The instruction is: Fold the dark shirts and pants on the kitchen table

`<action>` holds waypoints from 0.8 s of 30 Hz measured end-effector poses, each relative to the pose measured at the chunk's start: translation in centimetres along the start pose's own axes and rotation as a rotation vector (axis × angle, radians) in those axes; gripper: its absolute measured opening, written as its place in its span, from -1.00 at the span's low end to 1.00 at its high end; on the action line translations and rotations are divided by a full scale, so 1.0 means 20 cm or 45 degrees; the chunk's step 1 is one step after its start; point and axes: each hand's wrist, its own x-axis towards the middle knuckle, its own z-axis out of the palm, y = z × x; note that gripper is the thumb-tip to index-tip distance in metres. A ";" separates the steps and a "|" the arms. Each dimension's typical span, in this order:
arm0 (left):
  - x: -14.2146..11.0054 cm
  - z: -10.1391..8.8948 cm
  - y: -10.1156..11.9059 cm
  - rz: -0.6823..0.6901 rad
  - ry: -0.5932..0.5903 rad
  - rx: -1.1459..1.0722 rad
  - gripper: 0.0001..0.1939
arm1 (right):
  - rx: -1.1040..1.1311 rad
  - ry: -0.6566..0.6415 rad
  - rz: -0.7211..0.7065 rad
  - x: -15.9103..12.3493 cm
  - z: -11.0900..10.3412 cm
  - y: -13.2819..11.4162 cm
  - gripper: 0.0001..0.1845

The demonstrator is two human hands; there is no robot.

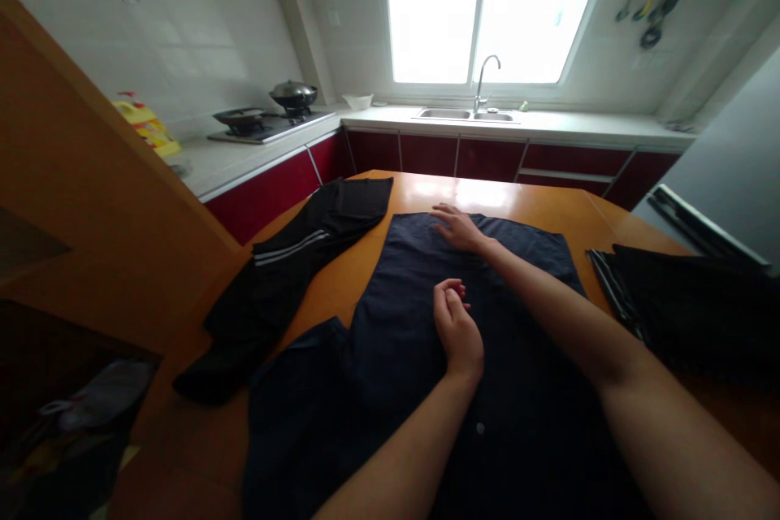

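A dark navy button-up shirt point(517, 390) lies spread flat on the orange wooden table point(548, 207). My left hand point(457, 333) rests on the middle of the shirt near its button line, fingers curled in as if pinching the fabric. My right hand point(458, 227) reaches farther out and lies flat, fingers stretched, on the shirt's far edge. One sleeve point(292, 414) of the shirt spreads toward the near left.
Black trousers with white side stripes point(286, 276) lie on the table's left part. Another dark striped garment point(682, 301) lies at the right. Behind the table run red kitchen cabinets point(439, 154), a sink with tap point(481, 110), a stove with pans point(268, 118) and a yellow bottle point(146, 126).
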 end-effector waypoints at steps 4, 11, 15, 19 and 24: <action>-0.01 0.01 0.01 -0.091 0.089 -0.126 -0.73 | 0.198 -0.422 -0.536 -0.03 0.07 -0.22 -0.43; -0.01 0.01 0.01 -0.190 0.088 -0.266 -0.69 | 0.061 -0.565 -0.364 0.19 0.15 -0.15 -0.29; -0.01 0.01 0.01 -0.183 0.095 -0.260 -0.67 | -0.036 -0.442 -0.083 0.33 0.16 -0.02 -0.30; 0.00 0.00 0.02 -0.187 0.096 -0.246 -0.69 | 0.030 -0.268 -0.046 0.22 0.07 0.00 -0.34; 0.01 0.00 0.02 -0.152 0.075 -0.248 -0.72 | 0.166 -0.426 -0.356 -0.24 -0.13 -0.14 -0.37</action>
